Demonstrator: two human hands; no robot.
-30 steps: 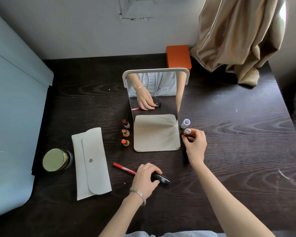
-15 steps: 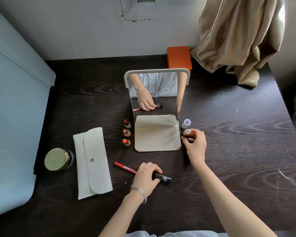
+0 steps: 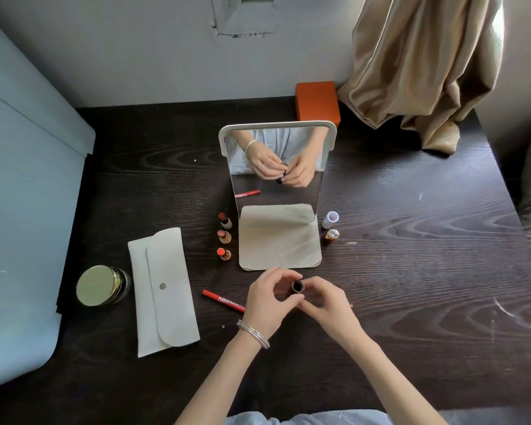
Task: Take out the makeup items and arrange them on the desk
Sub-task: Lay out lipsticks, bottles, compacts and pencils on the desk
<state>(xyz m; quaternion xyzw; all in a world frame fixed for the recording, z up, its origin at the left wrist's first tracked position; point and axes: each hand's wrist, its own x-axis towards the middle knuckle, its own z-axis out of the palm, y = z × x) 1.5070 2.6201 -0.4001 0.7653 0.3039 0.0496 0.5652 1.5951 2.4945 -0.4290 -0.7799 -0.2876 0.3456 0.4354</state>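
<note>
Lipstick tube [image 3: 297, 286], possibly uncapped, sits pinched between both hands, left hand [image 3: 265, 297] and right hand [image 3: 327, 303]; next it needs standing upright beside the mirror [image 3: 278, 167].

Silver bangles [image 3: 254, 334] on left wrist, pale blue garment [image 3: 304, 418]
</note>
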